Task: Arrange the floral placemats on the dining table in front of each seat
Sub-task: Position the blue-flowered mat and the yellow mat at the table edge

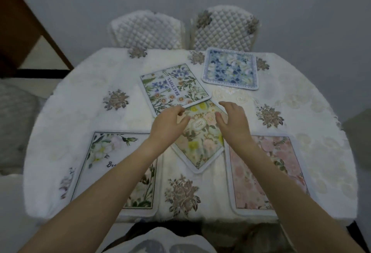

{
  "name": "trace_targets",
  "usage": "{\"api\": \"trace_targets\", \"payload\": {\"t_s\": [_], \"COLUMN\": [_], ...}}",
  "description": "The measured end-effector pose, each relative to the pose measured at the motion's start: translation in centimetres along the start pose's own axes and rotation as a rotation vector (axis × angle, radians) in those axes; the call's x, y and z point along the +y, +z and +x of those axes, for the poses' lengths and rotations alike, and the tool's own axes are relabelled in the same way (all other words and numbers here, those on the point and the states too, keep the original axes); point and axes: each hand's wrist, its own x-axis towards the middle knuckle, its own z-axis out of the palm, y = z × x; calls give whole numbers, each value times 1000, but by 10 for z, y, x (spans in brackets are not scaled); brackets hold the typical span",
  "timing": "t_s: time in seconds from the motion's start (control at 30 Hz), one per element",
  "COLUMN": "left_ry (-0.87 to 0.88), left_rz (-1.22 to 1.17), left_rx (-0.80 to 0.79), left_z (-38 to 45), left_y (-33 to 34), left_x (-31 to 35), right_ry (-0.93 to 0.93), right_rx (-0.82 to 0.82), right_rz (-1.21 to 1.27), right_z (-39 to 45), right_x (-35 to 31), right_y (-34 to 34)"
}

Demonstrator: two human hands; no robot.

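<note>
Fingers (181,119) loosely spread over yellow placemat (200,142), grasping nothing.

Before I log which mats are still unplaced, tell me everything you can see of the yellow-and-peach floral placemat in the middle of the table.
The yellow-and-peach placemat is a rectangular mat with a white rounded border, printed with yellow and peach flowers and a small oval label near its centre. It lies flat on the white tablecloth, turned diagonally with one corner toward the person. The green BEAUTIFUL placemat overlaps its far corner. The left hand and right hand are above its far half; contact is unclear.
</note>
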Motion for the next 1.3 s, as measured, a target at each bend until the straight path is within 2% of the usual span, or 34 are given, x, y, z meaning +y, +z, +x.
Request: {"api": "trace_targets", "payload": {"t_s": [0.23, 0.37, 0.5, 0.67, 1.1, 1.3], "left_ry": [63, -31, -130, -155, 56, 167], "left_rz": [212, 257, 232, 212, 153, 143], "left_rx": [232, 207, 141, 107, 57, -26], "left_z": [-37, -71, -108, -130, -135, -105], "left_y": [-56, -68, -71, -88, -202, -221], "left_x": [-57, -90, -122, -156, -262, -279], "right_ry": [-223, -270, -233, -166, 68, 207], "right_rx": [-44, -111, -208, -235, -68, 15], "right_rz": [-11, -42, -58, -38, 20, 33], "right_z": [8, -11, -42, -68, -106, -112], "right_x": [-67, -89, -104, -132, -255, -281], "right_y": [33, 61, 88, 112, 186, 199]}}
